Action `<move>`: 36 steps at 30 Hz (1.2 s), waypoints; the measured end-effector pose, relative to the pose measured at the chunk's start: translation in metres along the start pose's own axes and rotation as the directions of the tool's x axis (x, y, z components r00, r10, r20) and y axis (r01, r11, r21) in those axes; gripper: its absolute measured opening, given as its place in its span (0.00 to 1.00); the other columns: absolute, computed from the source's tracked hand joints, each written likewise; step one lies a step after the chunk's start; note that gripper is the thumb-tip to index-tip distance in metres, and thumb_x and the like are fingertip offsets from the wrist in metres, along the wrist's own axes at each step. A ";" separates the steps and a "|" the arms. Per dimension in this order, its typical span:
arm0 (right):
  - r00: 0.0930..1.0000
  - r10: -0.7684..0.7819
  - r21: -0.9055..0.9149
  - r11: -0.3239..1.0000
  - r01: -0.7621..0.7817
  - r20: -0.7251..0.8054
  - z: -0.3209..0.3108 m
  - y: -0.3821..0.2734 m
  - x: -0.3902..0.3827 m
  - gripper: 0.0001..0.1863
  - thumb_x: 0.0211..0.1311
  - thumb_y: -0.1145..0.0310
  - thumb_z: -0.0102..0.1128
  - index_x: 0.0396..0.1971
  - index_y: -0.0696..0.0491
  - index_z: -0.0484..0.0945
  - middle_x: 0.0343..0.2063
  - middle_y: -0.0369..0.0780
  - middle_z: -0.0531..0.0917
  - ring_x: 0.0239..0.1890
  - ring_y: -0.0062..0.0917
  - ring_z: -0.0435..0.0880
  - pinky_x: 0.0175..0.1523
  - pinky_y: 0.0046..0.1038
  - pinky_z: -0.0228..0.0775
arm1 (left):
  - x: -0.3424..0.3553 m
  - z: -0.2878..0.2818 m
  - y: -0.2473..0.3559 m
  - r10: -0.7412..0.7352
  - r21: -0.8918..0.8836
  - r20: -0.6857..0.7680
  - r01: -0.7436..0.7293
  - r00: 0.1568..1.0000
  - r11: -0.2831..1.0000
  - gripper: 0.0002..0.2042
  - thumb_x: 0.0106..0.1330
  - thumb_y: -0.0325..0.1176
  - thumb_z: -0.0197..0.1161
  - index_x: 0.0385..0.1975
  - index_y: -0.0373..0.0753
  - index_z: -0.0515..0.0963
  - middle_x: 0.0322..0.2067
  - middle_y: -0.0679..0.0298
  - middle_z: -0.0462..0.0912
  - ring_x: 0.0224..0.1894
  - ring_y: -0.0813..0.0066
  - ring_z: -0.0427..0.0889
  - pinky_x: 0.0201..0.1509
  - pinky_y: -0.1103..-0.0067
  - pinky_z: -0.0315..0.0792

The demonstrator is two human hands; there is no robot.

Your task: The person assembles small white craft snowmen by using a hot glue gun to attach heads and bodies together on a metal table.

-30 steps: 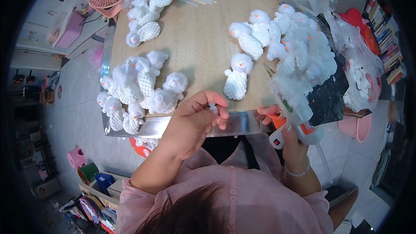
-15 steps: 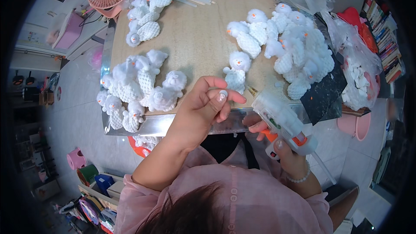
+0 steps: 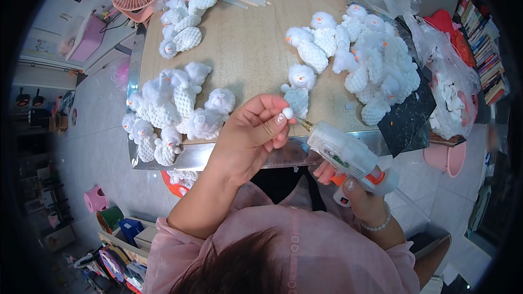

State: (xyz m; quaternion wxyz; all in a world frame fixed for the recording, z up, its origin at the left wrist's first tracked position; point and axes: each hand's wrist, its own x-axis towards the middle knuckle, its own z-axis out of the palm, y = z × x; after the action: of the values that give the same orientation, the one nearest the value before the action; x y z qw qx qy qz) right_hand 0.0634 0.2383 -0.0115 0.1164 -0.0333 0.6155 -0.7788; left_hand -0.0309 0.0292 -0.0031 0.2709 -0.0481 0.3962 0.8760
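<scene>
Left grip [image 3: 255, 129] pinches one ball [image 3: 288, 112], right grip [image 3: 362, 200] one glue gun [image 3: 342, 148].

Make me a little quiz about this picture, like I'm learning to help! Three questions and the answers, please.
1. Which hand holds the glue gun?
2. Choose: the noses on the snowmen are (a) blue, (b) orange, (c) green.
3. True or false: both hands hold the glue gun.

Key:
1. The right hand.
2. b.
3. False; the left hand pinches a small white ball.
</scene>
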 end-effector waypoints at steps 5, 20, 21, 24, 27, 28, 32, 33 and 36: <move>0.998 -0.014 0.033 0.999 0.016 -0.059 0.007 -0.004 0.002 0.11 0.59 0.70 0.55 0.39 0.61 0.76 0.31 0.40 0.82 0.36 0.22 0.79 0.45 0.25 0.71 | 0.001 -0.006 0.001 -0.028 -0.017 0.062 0.029 0.998 0.999 0.06 0.63 0.24 0.56 0.38 0.34 0.74 0.29 0.63 0.79 0.20 0.83 0.65 0.24 0.87 0.58; 0.944 0.089 0.031 0.996 -0.084 -0.318 0.020 -0.024 0.017 0.12 0.56 0.72 0.58 0.41 0.58 0.76 0.33 0.35 0.78 0.33 0.15 0.74 0.38 0.17 0.65 | -0.002 -0.001 0.000 -0.159 -0.101 0.104 0.170 0.982 0.980 0.06 0.62 0.23 0.56 0.38 0.37 0.72 0.31 0.60 0.79 0.19 0.84 0.63 0.21 0.88 0.57; 0.939 0.114 0.035 0.993 -0.109 -0.325 0.021 -0.027 0.020 0.13 0.53 0.72 0.58 0.39 0.58 0.76 0.35 0.36 0.78 0.34 0.15 0.74 0.38 0.18 0.65 | -0.001 0.001 -0.002 -0.182 -0.117 0.137 0.198 0.974 0.973 0.06 0.63 0.23 0.56 0.38 0.38 0.71 0.31 0.59 0.79 0.18 0.84 0.63 0.21 0.88 0.57; 0.928 0.136 0.028 0.991 -0.135 -0.348 0.022 -0.031 0.030 0.12 0.48 0.73 0.58 0.35 0.58 0.76 0.38 0.38 0.77 0.36 0.16 0.73 0.38 0.19 0.64 | 0.002 0.003 -0.011 -0.250 -0.189 0.210 0.290 0.945 0.938 0.05 0.64 0.24 0.55 0.33 0.42 0.67 0.31 0.57 0.79 0.17 0.85 0.61 0.19 0.89 0.55; 0.938 0.086 0.027 0.996 -0.081 -0.336 0.026 -0.031 0.039 0.11 0.49 0.75 0.57 0.35 0.58 0.76 0.36 0.37 0.77 0.34 0.17 0.74 0.38 0.19 0.64 | 0.003 0.006 -0.019 -0.285 -0.233 0.242 0.340 0.928 0.911 0.07 0.65 0.23 0.54 0.31 0.43 0.64 0.31 0.56 0.79 0.16 0.84 0.61 0.18 0.89 0.55; 0.947 0.091 0.062 0.995 -0.076 -0.309 0.027 -0.031 0.041 0.10 0.50 0.76 0.57 0.35 0.57 0.76 0.35 0.36 0.77 0.34 0.17 0.75 0.38 0.19 0.64 | 0.003 0.006 -0.020 -0.301 -0.244 0.249 0.360 0.921 0.900 0.07 0.65 0.23 0.54 0.31 0.43 0.64 0.31 0.56 0.79 0.16 0.84 0.61 0.18 0.89 0.55; 0.921 0.113 0.155 0.986 -0.058 -0.372 0.035 -0.030 0.045 0.08 0.51 0.78 0.57 0.34 0.57 0.76 0.32 0.36 0.77 0.31 0.17 0.75 0.38 0.19 0.64 | 0.005 0.005 -0.023 -0.306 -0.245 0.251 0.366 0.918 0.898 0.07 0.65 0.24 0.54 0.31 0.43 0.64 0.30 0.56 0.79 0.16 0.84 0.62 0.18 0.89 0.54; 0.924 0.115 0.140 0.988 -0.067 -0.366 0.034 -0.030 0.046 0.08 0.51 0.78 0.57 0.33 0.57 0.76 0.32 0.36 0.77 0.31 0.17 0.74 0.37 0.19 0.64 | 0.005 0.005 -0.023 -0.302 -0.245 0.245 0.360 0.921 0.900 0.07 0.65 0.24 0.54 0.32 0.43 0.64 0.30 0.56 0.79 0.16 0.85 0.62 0.18 0.89 0.54; 0.921 0.019 -0.002 1.000 -0.021 -0.389 0.027 -0.022 0.052 0.07 0.53 0.78 0.58 0.33 0.57 0.75 0.30 0.35 0.77 0.31 0.16 0.75 0.35 0.18 0.64 | 0.004 0.011 -0.019 -0.197 0.046 0.050 0.195 0.979 0.980 0.05 0.64 0.24 0.56 0.34 0.41 0.67 0.29 0.59 0.79 0.16 0.84 0.64 0.18 0.88 0.57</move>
State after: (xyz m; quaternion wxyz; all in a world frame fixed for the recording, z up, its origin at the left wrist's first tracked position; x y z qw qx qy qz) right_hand 0.0154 0.2061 0.0119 -0.0002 0.1281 0.6289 -0.7668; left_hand -0.0229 0.0487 -0.0094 0.3675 -0.0578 0.4000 0.8376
